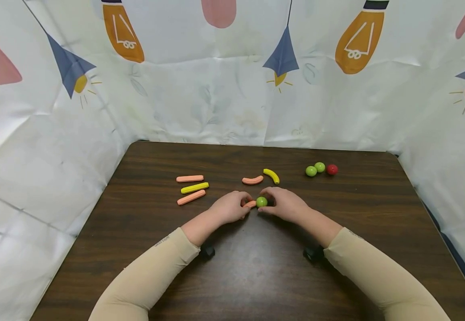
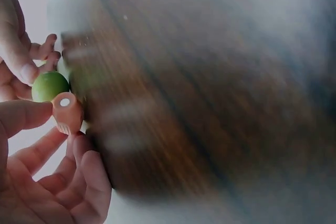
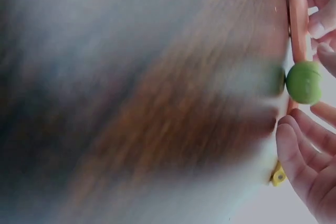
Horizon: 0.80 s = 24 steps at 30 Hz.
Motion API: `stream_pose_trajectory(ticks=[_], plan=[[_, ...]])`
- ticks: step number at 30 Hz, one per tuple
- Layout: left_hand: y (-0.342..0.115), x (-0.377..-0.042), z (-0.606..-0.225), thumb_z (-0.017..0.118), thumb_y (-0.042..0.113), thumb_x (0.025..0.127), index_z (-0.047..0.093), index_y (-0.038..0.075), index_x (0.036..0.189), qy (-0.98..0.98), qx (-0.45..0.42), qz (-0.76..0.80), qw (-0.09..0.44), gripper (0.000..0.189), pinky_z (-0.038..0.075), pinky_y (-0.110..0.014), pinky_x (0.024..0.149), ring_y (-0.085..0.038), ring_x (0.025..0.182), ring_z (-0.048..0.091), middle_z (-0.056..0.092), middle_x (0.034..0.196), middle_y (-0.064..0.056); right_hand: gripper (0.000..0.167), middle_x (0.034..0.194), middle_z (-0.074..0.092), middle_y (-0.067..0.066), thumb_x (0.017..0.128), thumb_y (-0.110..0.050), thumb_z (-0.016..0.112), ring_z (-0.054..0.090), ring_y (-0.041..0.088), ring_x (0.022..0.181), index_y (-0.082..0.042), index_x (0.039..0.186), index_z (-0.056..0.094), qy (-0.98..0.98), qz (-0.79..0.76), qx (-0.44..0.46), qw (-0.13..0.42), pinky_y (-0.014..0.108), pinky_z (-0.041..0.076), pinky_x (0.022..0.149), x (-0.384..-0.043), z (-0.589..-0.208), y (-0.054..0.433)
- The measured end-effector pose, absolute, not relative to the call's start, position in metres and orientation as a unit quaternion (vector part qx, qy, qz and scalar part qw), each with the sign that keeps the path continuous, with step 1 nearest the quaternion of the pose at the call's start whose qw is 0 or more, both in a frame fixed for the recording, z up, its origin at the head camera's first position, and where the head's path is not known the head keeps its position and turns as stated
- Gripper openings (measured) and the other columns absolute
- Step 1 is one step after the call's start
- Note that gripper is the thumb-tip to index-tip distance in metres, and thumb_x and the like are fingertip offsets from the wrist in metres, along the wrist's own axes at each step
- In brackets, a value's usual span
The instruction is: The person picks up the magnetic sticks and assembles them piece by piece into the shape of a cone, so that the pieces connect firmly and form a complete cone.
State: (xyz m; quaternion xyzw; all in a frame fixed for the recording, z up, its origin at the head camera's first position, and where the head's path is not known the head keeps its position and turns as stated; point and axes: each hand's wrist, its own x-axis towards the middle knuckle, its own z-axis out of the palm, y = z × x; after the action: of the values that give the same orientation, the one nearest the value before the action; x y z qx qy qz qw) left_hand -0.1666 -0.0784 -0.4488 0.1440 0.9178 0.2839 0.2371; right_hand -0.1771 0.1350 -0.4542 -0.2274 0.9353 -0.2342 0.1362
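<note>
My left hand point(image 1: 230, 207) pinches an orange toy rod point(image 1: 250, 204) between thumb and fingers, low over the dark wooden table point(image 1: 252, 285). The left wrist view shows the rod's end point(image 2: 68, 113) with a white dot in it. Meeting the other end is a green ball point(image 1: 261, 202), seen also as a green ball point(image 3: 304, 82) in the right wrist view. My right hand point(image 1: 286, 205) holds this ball, thumb on the near side and fingers on the far side; part of that grip is hidden.
Beyond the hands lie a curved orange piece point(image 1: 253, 180) and a curved yellow piece point(image 1: 271, 175). Left of them are two straight orange rods point(image 1: 190, 179) and a yellow rod point(image 1: 195, 187). Two green balls point(image 1: 311, 171) and a red ball point(image 1: 332, 169) sit at the back right.
</note>
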Motion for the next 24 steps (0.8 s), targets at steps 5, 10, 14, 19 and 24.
stream_pose_trajectory(ticks=[5,10,14,19,24], plan=[[-0.08,-0.169,-0.45,0.057,0.031,0.102,0.06,0.016,0.13,0.909,0.144,0.303,0.247,0.032,0.045,-0.032,0.058,-0.016,0.06,0.057,0.064,0.073,0.0,0.052,0.107,0.065,-0.001,0.087,-0.046,0.075,0.061,0.015,0.09,-0.015,0.127,0.063,0.938,-0.246,-0.213,0.118,0.038,0.052,0.079,-0.178,-0.449,0.144],[-0.082,-0.171,-0.45,0.055,0.035,0.102,0.061,0.015,0.128,0.902,0.146,0.32,0.251,0.033,0.043,-0.032,0.056,-0.018,0.056,0.053,0.064,0.069,-0.001,0.05,0.107,0.064,0.0,0.089,-0.044,0.074,0.059,0.016,0.087,-0.014,0.127,0.064,0.94,-0.253,-0.209,0.093,0.037,0.05,0.076,-0.182,-0.44,0.155],[-0.083,-0.171,-0.45,0.055,0.031,0.103,0.061,0.014,0.129,0.899,0.146,0.326,0.253,0.032,0.042,-0.032,0.057,-0.017,0.055,0.052,0.064,0.069,-0.001,0.046,0.113,0.065,0.004,0.09,-0.04,0.074,0.06,0.019,0.094,-0.012,0.126,0.065,0.942,-0.251,-0.211,0.076,0.039,0.05,0.079,-0.188,-0.432,0.16],[-0.083,-0.172,-0.451,0.055,0.029,0.102,0.062,0.013,0.127,0.898,0.146,0.329,0.254,0.03,0.043,-0.031,0.059,-0.017,0.057,0.053,0.064,0.068,-0.001,0.043,0.117,0.064,0.006,0.091,-0.034,0.074,0.058,0.022,0.094,-0.012,0.127,0.066,0.948,-0.24,-0.199,0.066,0.039,0.049,0.078,-0.202,-0.424,0.164],[-0.083,-0.171,-0.453,0.056,0.03,0.102,0.063,0.014,0.125,0.9,0.143,0.325,0.252,0.029,0.042,-0.031,0.058,-0.017,0.057,0.053,0.064,0.069,-0.001,0.044,0.121,0.062,0.007,0.092,-0.032,0.072,0.057,0.022,0.095,-0.013,0.131,0.065,0.954,-0.231,-0.172,0.079,0.039,0.049,0.078,-0.219,-0.424,0.164]])
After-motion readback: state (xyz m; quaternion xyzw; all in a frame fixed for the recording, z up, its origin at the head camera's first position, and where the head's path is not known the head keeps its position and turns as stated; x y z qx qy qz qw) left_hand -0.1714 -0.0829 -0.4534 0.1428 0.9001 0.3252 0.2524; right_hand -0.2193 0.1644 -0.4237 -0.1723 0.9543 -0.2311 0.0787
